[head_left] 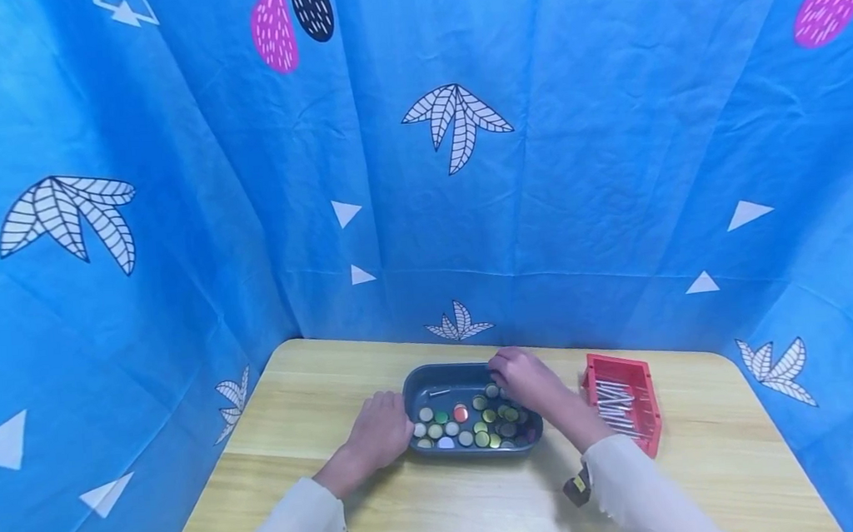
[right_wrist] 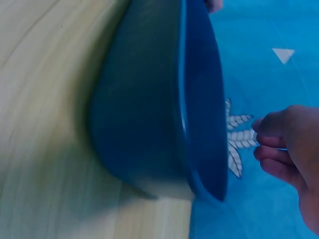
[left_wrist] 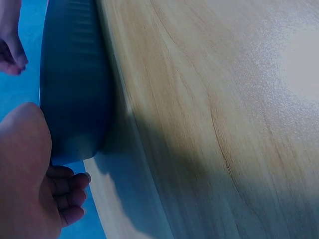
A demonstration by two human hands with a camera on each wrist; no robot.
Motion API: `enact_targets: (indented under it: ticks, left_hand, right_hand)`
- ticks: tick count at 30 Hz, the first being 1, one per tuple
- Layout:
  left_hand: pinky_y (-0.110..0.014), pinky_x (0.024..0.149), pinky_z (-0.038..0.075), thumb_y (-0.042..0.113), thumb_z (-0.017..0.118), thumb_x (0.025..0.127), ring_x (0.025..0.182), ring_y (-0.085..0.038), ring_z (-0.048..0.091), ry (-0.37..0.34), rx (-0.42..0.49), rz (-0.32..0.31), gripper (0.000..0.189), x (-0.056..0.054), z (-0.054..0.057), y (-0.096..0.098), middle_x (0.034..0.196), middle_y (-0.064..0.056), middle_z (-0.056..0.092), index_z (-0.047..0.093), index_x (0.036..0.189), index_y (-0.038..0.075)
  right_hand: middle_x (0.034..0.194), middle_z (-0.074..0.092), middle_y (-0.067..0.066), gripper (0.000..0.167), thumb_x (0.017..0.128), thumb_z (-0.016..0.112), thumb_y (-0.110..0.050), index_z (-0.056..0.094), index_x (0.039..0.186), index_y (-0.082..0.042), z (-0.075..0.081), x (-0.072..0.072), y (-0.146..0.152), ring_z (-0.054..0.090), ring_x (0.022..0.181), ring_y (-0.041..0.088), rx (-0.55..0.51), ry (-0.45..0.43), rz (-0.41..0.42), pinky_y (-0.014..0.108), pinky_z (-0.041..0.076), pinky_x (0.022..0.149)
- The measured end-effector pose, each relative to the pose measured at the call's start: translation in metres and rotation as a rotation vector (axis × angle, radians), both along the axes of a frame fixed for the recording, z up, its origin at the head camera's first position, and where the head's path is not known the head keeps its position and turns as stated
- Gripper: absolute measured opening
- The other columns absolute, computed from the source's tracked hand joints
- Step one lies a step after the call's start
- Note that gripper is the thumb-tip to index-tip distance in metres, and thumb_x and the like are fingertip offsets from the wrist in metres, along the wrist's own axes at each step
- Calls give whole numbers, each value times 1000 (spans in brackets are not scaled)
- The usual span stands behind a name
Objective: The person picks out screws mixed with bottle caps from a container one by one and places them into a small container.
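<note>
A dark blue-grey plastic tray [head_left: 477, 452] stands near the table's back edge. Several round bottle-cap-like discs [head_left: 482, 439], mostly gold, with green, orange and white ones, lie in it. A thin metal nail or screw [head_left: 439, 393] lies at its upper left. My left hand [head_left: 382, 427] grips the tray's left end, its fingers curled round the outside in the left wrist view. Over the tray's far right corner is my right hand [head_left: 523, 375]. In the right wrist view, thumb and fingertips [right_wrist: 271, 124] are drawn together; whether anything small is between them cannot be seen.
Right of the tray stands a red plastic bin [head_left: 652, 415] holding several long metal nails or screws [head_left: 614, 406]. The wooden table [head_left: 491, 511] extends toward me. A blue patterned cloth [head_left: 579, 204] hangs behind the table and on both sides.
</note>
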State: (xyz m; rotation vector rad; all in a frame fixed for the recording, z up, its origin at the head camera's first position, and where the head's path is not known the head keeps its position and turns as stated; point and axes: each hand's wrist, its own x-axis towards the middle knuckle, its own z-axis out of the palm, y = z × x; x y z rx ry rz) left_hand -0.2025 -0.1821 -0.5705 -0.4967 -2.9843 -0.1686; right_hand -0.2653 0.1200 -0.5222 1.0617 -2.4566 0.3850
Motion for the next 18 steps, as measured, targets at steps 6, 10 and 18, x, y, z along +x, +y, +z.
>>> enact_targets:
  ticks: [6, 10, 18]
  left_hand:
    - [-37, 75, 40, 26, 54, 96, 77, -22, 44, 11, 9, 1, 24, -1, 0, -1, 81, -5, 51, 60, 97, 2]
    - [-35, 73, 39, 26, 54, 97, 76, -21, 42, 17, 0, -6, 23, 0, 0, -1, 81, -4, 49, 60, 97, 3]
    - [-36, 73, 39, 25, 54, 97, 76, -21, 42, 35, -18, -19, 24, 0, -2, -2, 80, -5, 49, 60, 97, 2]
  right_hand:
    - [98, 76, 8, 13, 87, 77, -6, 78, 99, -5, -12, -5, -24, 74, 95, 25, 46, -94, 65, 36, 61, 87]
    - [99, 76, 7, 12, 91, 74, -8, 79, 101, -5, -19, -8, -39, 74, 95, 23, 66, -184, 73, 35, 61, 86]
    - [102, 76, 6, 15, 93, 70, -8, 78, 105, -6, -33, -13, -63, 74, 97, 21, 85, -279, 58, 33, 60, 87]
